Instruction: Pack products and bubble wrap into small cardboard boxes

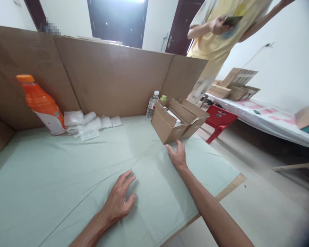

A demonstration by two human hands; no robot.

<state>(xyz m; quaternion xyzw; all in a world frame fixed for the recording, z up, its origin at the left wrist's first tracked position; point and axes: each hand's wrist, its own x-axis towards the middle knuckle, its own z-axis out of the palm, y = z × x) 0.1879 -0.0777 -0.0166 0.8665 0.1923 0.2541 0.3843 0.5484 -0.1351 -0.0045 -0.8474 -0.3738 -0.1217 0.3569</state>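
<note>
My left hand (120,197) is over the pale green cloth (74,171) on the table, fingers apart and holding nothing. Farther forward and to the right, my right hand (178,156) reaches toward a small open cardboard box (163,123), its thumb and fingers spread. The fingertips are close to the box's near lower edge; whether they touch it I cannot tell. White items, too hidden to name, show inside the box. Behind its left side stand a clear water bottle (151,106) and a bottle with a green cap (163,98).
A large orange bottle (45,106) and several clear bubble-wrap packets (89,125) lie near the cardboard wall (115,75) at the back. Beyond the table's right edge are a red chair (221,118), a bed with cardboard boxes (237,85), and a standing person holding a phone (233,20).
</note>
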